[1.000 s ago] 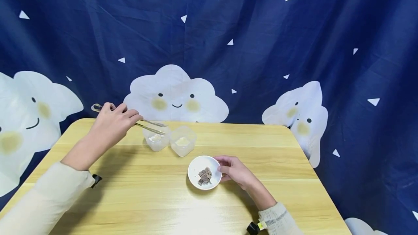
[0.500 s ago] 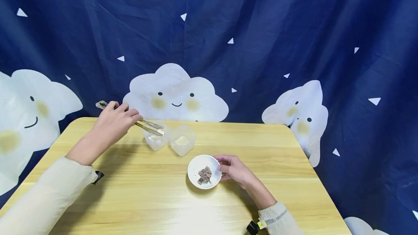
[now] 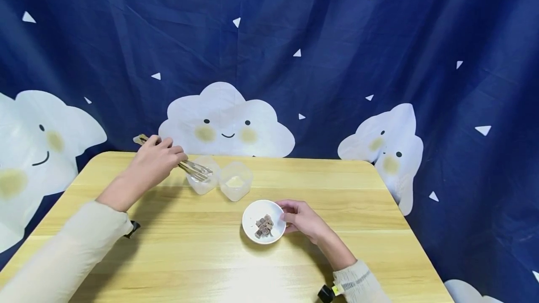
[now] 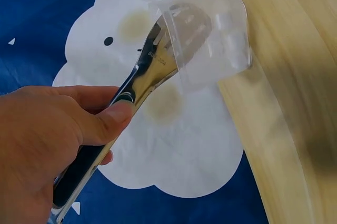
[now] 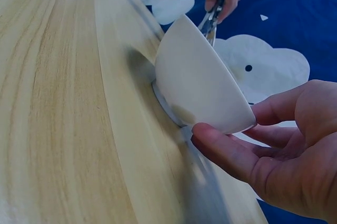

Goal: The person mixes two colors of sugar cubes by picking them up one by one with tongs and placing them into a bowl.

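My left hand (image 3: pixel 153 162) grips a pair of metal tongs (image 3: pixel 194 169) near the back left of the table. The ends of the tongs reach into the left translucent plastic cup (image 3: pixel 201 188), close together; what lies between them is hidden. In the left wrist view, the thumb presses along the handle of the tongs (image 4: pixel 150 71). A second translucent cup (image 3: pixel 236 190) with something pale yellow inside stands just to the right. My right hand (image 3: pixel 306 221) pinches the rim of a white bowl (image 5: pixel 197 84) between thumb and fingers. Several brown cubes (image 3: pixel 264 226) lie in that bowl.
The wooden table (image 3: pixel 198 251) has rounded back corners. Behind it hangs a dark blue curtain (image 3: pixel 269 27) printed with white clouds and triangles. Both cups stand near the back edge, and the bowl is in front and to the right of them.
The arms of the tongs have come together inside the left cup. My left hand has moved slightly right. My right hand and the bowl have stayed in place.
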Tool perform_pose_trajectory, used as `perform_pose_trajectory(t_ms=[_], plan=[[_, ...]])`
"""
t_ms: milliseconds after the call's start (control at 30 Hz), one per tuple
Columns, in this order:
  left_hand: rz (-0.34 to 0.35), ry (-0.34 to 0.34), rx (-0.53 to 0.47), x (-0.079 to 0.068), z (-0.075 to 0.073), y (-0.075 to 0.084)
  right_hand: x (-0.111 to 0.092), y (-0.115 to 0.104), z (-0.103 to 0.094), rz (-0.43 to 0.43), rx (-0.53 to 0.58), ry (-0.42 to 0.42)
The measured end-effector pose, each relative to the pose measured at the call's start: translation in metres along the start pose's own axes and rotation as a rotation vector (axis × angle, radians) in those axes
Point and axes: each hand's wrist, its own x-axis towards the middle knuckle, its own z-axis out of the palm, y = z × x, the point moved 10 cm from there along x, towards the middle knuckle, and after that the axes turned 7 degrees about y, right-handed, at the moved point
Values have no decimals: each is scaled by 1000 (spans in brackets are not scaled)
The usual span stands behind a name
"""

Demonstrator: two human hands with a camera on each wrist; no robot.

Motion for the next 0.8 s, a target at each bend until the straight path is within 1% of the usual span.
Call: perform_pose_trajectory(t_ms=[300,533,700,800], plan=[[-2,-83,26,3,7,4,1,0,1,4,6,-6],[6,-96,37,6,10,10,1,0,0,4,2,-2],[16,-134,59,5,16,13,0,1,0,-2,-3,-2],[24,-131,78,6,18,14,0,0,0,-6,-1,-4]])
